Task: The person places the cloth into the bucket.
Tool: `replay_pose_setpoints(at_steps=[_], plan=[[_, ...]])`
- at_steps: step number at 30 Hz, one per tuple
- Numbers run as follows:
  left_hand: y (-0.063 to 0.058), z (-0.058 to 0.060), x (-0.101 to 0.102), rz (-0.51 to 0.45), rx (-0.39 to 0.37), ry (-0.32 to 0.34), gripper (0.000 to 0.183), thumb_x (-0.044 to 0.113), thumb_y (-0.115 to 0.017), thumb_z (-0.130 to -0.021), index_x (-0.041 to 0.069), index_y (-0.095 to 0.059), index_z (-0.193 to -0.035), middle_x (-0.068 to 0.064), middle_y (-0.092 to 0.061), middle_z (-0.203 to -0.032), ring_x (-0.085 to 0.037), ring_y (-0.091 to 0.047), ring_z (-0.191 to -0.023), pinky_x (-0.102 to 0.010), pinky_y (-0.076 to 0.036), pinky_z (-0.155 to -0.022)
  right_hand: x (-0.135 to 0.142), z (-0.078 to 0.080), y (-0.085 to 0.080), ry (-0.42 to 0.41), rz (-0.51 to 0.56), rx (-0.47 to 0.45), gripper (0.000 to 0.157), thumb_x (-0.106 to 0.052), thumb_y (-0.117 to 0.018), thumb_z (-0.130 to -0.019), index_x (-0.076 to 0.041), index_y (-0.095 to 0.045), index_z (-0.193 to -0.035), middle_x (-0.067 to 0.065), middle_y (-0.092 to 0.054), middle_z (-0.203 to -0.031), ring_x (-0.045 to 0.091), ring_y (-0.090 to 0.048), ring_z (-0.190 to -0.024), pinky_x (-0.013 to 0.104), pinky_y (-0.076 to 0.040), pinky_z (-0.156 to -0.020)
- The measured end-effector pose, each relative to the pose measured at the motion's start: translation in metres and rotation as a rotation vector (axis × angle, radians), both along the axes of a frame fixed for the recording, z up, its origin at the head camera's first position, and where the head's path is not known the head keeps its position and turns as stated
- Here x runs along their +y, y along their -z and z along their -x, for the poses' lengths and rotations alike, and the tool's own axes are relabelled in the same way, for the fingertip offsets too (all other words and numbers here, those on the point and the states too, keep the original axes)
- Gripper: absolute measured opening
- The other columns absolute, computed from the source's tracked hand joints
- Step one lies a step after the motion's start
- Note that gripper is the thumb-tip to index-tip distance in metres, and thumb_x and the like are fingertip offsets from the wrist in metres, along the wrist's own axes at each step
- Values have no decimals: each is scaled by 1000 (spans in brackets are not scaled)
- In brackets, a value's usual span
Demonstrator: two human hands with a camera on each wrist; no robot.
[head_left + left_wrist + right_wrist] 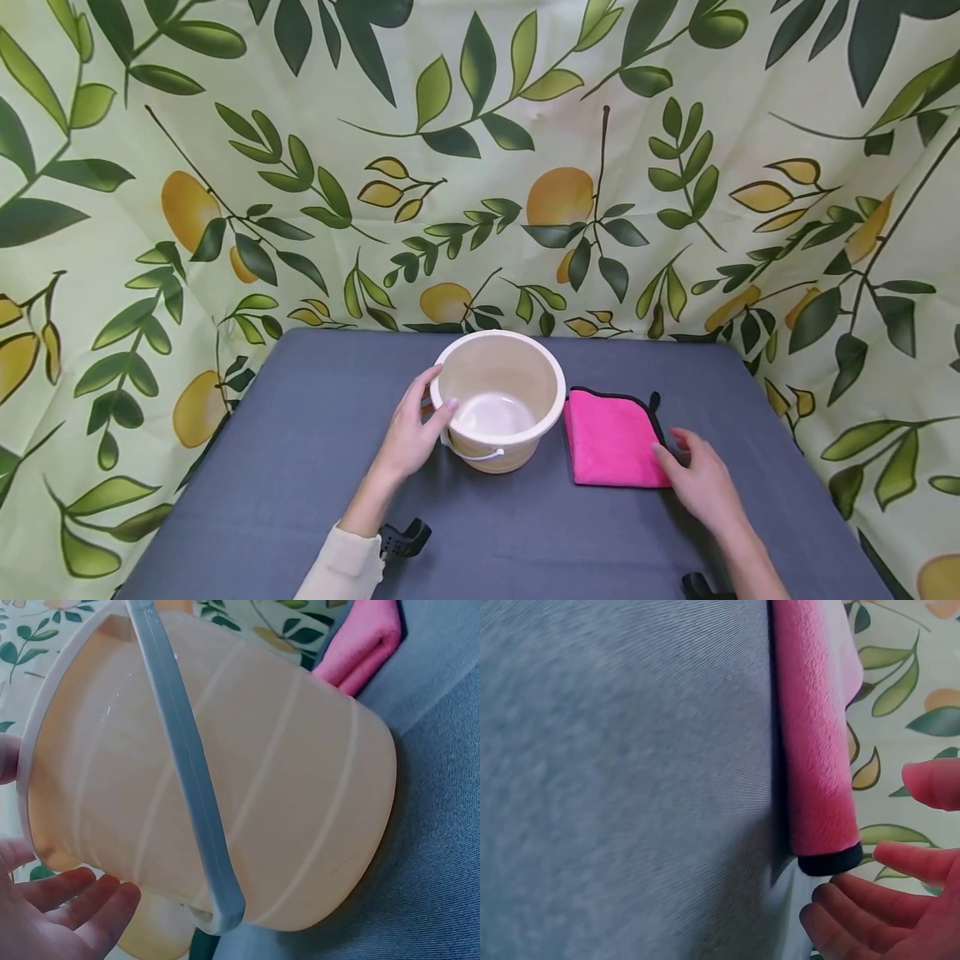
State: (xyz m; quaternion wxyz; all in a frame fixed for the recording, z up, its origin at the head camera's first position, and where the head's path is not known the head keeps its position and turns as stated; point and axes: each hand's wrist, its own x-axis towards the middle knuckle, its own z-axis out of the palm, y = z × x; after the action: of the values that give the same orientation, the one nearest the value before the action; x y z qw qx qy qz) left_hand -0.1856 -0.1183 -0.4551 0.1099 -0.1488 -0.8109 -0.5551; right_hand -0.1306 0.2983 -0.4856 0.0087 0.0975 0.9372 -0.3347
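Observation:
A cream plastic bucket with a pale handle stands upright on the table, its top facing the head view. My left hand is at the bucket's left rim, thumb and fingers spread apart. Seen from the left wrist, its fingertips lie close along the ribbed wall; firm contact is hard to make out. Right of the bucket lies a folded pink cloth with black edging and a small black loop. Beside the cloth's right edge is my right hand, thumb and fingers apart, holding nothing.
A grey-blue cloth covers the table. Leaf-and-fruit printed fabric hangs behind and at both sides. A black wrist mount shows by the left wrist, another by the right.

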Motion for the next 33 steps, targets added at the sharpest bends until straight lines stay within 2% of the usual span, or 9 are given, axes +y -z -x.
replay_pose_setpoints(at_steps=[6, 14, 20, 22, 27, 33], plan=[[1, 1, 0, -20, -23, 14, 58, 23, -67, -99, 8, -44, -151, -17, -48, -149, -36, -52, -130, -54, -48, -103, 5, -1, 3, 34, 22, -34, 74, -47, -54, -103, 12, -40, -144, 39, -48, -133, 48, -53, -118, 63, -44, -97], [1, 0, 1, -34, -37, 24, 58, 22, -66, -100, 8, -43, -151, -17, -47, -149, -34, -51, -130, -54, -47, -104, 9, 1, 8, 75, 15, -62, 68, -42, -60, -100, 15, -48, -134, 28, -63, -108, 40, -60, -98, 54, -49, -84], [1, 0, 1, -18, -24, 16, 58, 23, -65, -100, 10, -43, -152, -16, -47, -150, -32, -51, -130, -52, -49, -104, 8, 2, 7, 86, 21, -71, 66, -39, -64, -98, 16, -51, -131, 30, -63, -107, 41, -60, -98, 54, -50, -83], [1, -1, 1, -13, -19, 14, 58, 23, -65, -100, 10, -43, -152, -15, -47, -150, -31, -51, -130, -52, -49, -104, 8, 3, 6, 89, 36, -85, 66, -39, -65, -98, 17, -51, -130, 28, -64, -104, 36, -63, -92, 49, -51, -79], [1, 0, 2, -9, -13, 13, 58, 23, -65, -101, 10, -43, -152, -15, -46, -151, -31, -51, -130, -52, -48, -105, 9, 2, 7, 98, 112, -119, 67, -38, -67, -97, 19, -52, -128, 27, -68, -99, 21, -69, -70, 35, -50, -65], [2, -1, 2, -12, -6, 11, 58, 23, -65, -101, 9, -43, -152, -16, -46, -151, -32, -51, -130, -53, -47, -105, 8, 1, 8, 138, 271, -160, 67, -31, -69, -95, 24, -49, -128, 36, -63, -110, 18, -70, -72, 35, -59, -66]])
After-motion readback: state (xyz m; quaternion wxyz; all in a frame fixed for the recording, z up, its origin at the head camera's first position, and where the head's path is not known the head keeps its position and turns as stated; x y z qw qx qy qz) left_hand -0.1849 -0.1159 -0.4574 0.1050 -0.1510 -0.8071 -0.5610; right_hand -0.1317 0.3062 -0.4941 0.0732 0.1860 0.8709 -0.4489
